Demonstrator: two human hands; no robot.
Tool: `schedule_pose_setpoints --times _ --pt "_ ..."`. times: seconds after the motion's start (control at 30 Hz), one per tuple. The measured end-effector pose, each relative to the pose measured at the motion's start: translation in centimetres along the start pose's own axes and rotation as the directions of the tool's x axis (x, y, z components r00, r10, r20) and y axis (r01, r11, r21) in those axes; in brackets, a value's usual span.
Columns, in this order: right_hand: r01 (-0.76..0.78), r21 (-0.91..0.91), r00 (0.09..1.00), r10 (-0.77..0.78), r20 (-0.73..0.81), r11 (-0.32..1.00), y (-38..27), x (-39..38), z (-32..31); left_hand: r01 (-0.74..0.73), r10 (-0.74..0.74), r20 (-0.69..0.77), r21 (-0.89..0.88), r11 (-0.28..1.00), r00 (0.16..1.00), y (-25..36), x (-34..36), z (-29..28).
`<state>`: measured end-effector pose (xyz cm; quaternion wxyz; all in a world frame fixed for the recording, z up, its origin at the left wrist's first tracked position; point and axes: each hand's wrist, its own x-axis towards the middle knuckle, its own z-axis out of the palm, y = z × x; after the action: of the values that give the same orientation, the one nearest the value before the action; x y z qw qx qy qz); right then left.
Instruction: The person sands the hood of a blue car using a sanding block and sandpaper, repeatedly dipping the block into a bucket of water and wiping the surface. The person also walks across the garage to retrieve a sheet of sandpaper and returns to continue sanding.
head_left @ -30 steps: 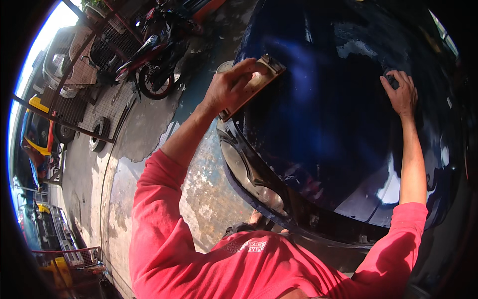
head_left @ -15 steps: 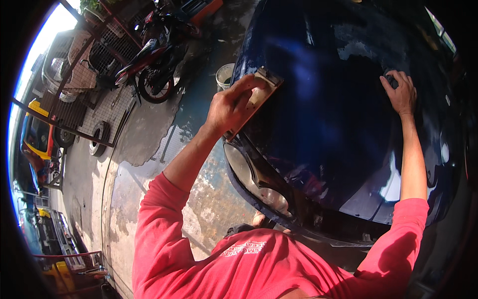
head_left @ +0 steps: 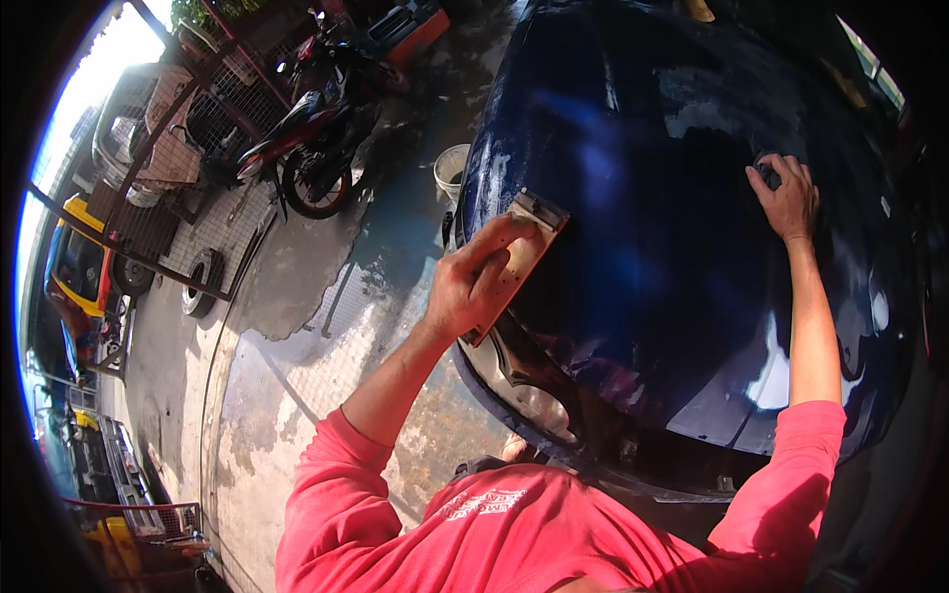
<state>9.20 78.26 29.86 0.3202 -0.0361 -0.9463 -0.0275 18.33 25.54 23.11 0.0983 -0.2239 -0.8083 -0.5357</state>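
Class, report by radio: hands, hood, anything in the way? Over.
Left hand gripping flat block at edge of blue hood. Right hand holding small dark object on hood. Bucket beside hood, clear of both hands.

The left arm (head_left: pixel 390 383) slants forward and inward, its bare forearm running nearly in line with the wrist (head_left: pixel 432 333). The left hand (head_left: pixel 461 289) is curled in a grip, thumb and fingers (head_left: pixel 510 234) bent. The right arm (head_left: pixel 815 331) stretches almost straight ahead, reaching farther out. The right hand (head_left: pixel 794 206) is palm down, thumb and forefinger curved in an arch.
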Motion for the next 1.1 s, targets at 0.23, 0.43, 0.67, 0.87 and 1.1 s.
schedule_pose_setpoints --times 0.23,0.43,0.67,0.87,1.1 --pt "-0.009 -0.007 1.0 0.009 -0.007 1.0 -0.1 -0.5 0.1 -0.058 0.124 -0.144 0.392 0.918 0.982 -1.3 18.9 1.3" --pt "0.0 -0.006 1.0 0.0 -0.001 1.0 -0.4 -0.7 -0.4 -0.063 0.065 -0.068 0.029 0.998 0.996 -0.3 -3.7 0.9" --pt "-0.004 -0.003 1.0 0.004 0.002 1.0 0.2 -0.3 0.5 -0.12 0.169 -0.104 0.372 0.92 0.98 -3.0 12.8 0.2" --pt "0.005 -0.015 1.0 -0.005 -0.007 1.0 -0.3 -0.6 -0.2 -0.035 0.096 -0.191 0.303 0.952 0.977 -1.1 10.6 1.5" --pt "-0.018 -0.021 1.0 0.019 0.015 1.0 -0.1 -0.2 0.2 -0.031 0.033 -0.063 0.028 0.999 0.997 2.1 -2.0 1.3"
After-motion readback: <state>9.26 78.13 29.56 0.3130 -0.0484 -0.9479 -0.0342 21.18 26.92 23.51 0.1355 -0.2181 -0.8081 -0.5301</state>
